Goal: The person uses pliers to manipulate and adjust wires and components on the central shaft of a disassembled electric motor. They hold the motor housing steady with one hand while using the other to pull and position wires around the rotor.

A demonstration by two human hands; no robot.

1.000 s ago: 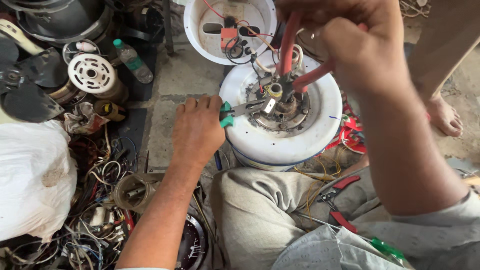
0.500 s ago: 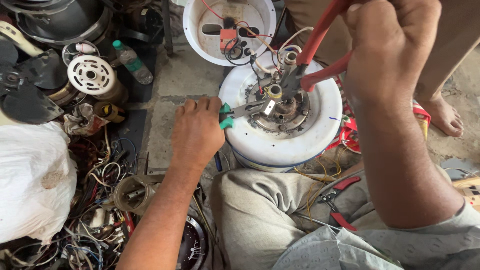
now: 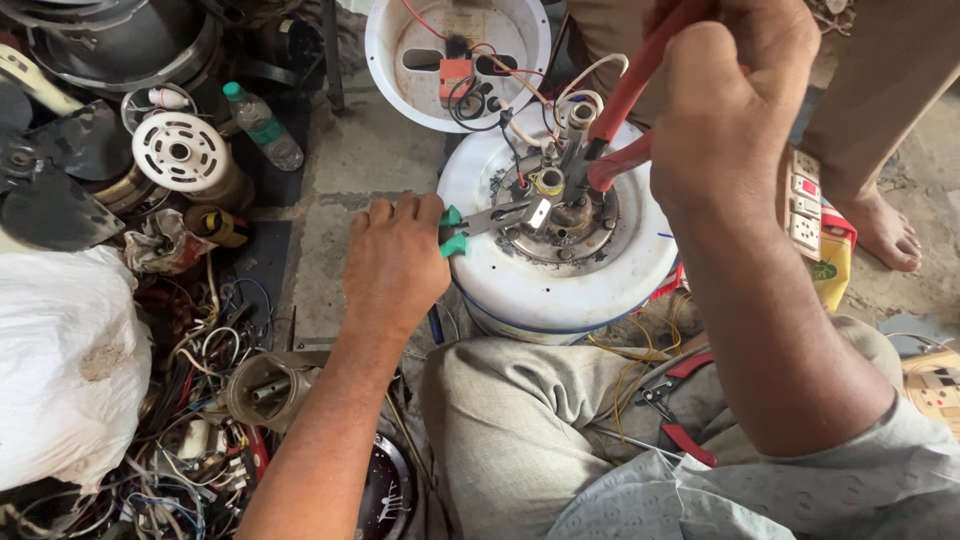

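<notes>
The left hand [image 3: 395, 262] is closed around green-handled pliers [image 3: 495, 218], whose nose reaches the metal hub of the white fan motor housing [image 3: 560, 275] on the floor before the knees. The right hand [image 3: 735, 95] has its grip shut on red-handled pliers [image 3: 625, 120] (tips at the central shaft). Behind lies a white round cover [image 3: 455, 60] with a red part and wires; a switch board [image 3: 805, 215] lies to the right, a green-capped bottle [image 3: 262, 125] to the left.
</notes>
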